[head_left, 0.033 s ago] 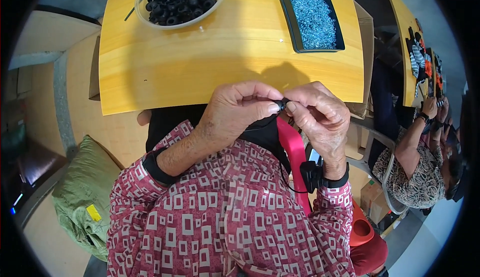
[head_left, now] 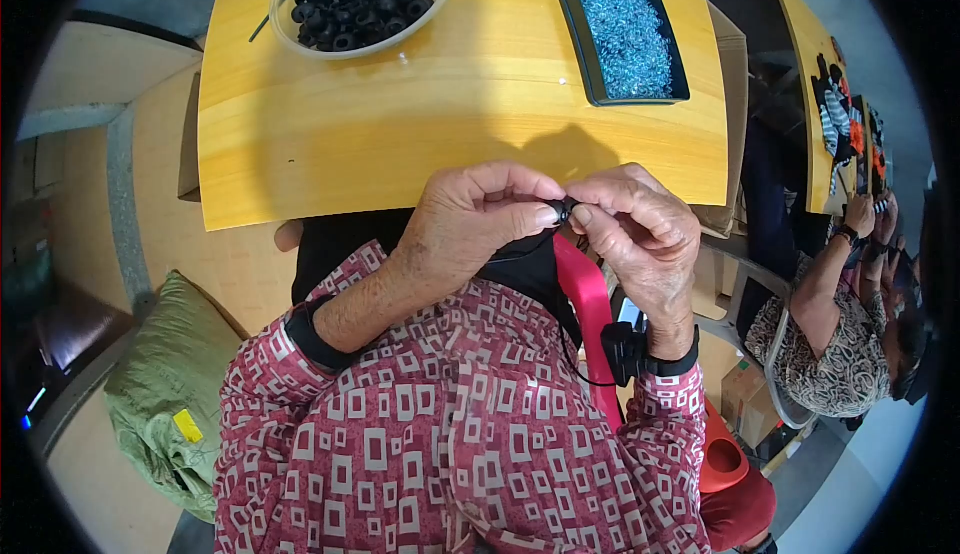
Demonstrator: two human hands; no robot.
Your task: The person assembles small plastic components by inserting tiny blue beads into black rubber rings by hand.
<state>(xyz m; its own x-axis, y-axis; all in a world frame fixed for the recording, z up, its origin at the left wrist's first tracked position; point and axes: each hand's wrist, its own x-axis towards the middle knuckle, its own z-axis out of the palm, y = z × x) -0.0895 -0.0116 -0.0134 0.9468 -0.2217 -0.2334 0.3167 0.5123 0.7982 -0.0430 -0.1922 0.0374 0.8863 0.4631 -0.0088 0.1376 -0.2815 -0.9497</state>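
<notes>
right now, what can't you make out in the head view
All in the head view:
- Small black piece: its full shape, mostly covered by the left hand and right hand.
- Round bowl: far side, cut off by the top edge.
- Clear pieces: single shapes, too small.
- Nearby person's hands: what they hold, too small near the rim.

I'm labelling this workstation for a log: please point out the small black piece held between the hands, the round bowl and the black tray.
Small black piece (head_left: 565, 210): head view, its visible middle.
Round bowl (head_left: 350, 53): head view, its near rim.
Black tray (head_left: 586, 42): head view, its left wall.
</notes>
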